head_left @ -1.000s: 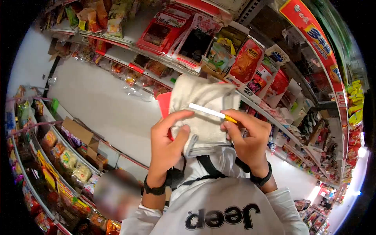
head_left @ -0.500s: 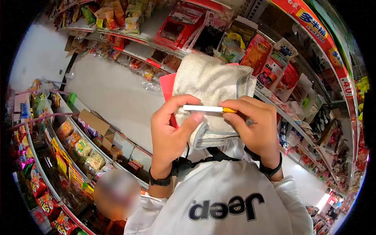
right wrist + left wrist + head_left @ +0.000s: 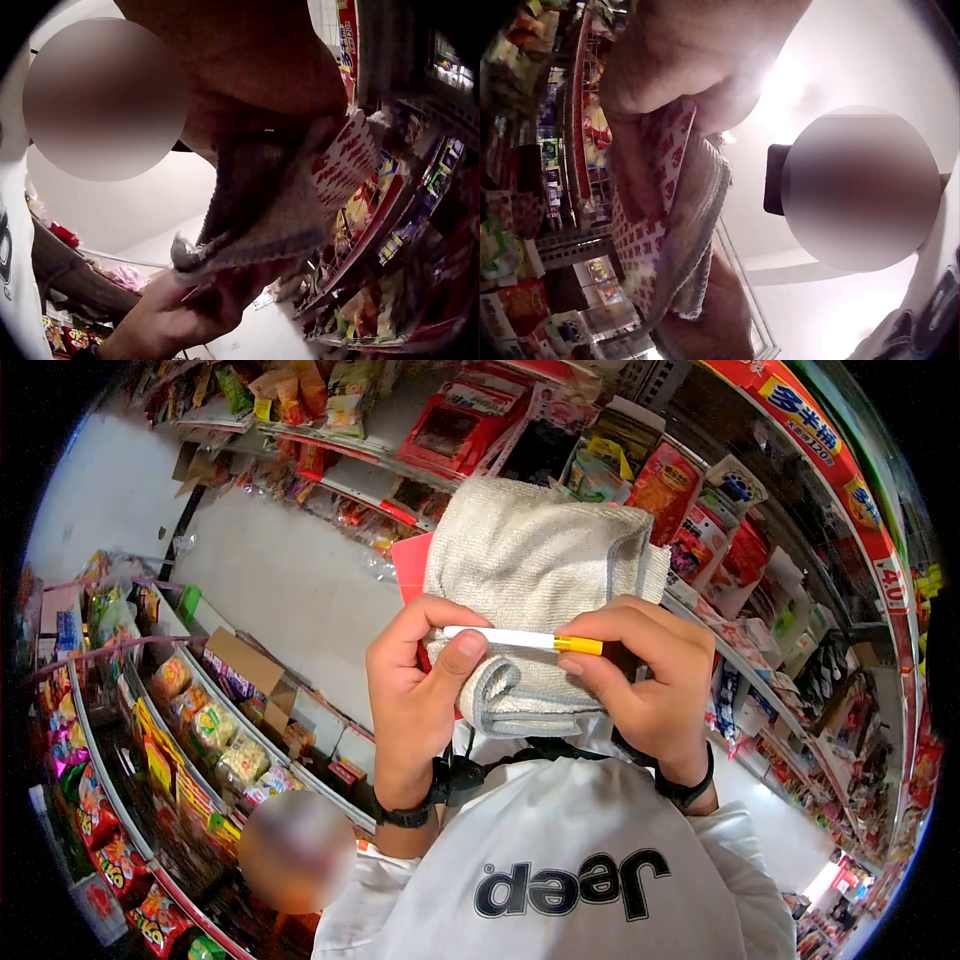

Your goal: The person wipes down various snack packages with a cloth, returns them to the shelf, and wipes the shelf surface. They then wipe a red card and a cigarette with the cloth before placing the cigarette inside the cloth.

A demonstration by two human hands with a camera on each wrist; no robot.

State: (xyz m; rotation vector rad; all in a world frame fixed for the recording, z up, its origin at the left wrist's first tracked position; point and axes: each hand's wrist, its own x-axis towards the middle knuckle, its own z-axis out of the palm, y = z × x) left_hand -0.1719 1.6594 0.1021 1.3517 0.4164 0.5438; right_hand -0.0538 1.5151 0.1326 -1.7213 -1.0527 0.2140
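Pen-like stick (image 3: 505,638) held crosswise above the cloth's (image 3: 545,550) near half. Left hand (image 3: 412,675) pinches the white end, right hand (image 3: 652,672) the yellow end, both grips narrow. Two-end hold probably keeps it level and steady. Red card (image 3: 409,565) backs the cloth, maybe as stiffener; left fingers lie against its patterned underside, likely propping the stack.

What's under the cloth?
A red card: its edge sticks out past the cloth at the head view's left. The left wrist view shows a red-and-white patterned sheet against the cloth, perhaps the card's back. The cloth hides the card's middle.
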